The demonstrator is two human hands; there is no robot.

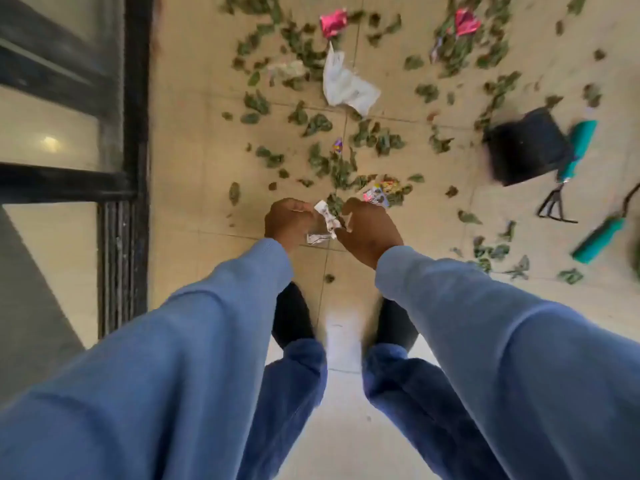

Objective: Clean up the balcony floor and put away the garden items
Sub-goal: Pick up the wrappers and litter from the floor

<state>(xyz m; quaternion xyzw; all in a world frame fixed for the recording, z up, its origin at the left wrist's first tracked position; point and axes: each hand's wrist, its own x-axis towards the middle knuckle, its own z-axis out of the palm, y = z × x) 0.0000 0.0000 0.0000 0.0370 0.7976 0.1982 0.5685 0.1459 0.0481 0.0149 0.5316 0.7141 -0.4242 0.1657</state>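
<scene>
Beige tiled balcony floor, strewn with green leaves, beside a black-framed door. Left hand and right hand are both curled, pinching a crumpled white printed wrapper between them just above the tiles. Best to ball it tight in one hand, freeing the other for the colourful foil wrapper just beyond. Large white crumpled paper and pink foil wrappers lie further off. The black square plant pot and teal-handled garden tools at right are untouched; gather litter first, likely.
</scene>
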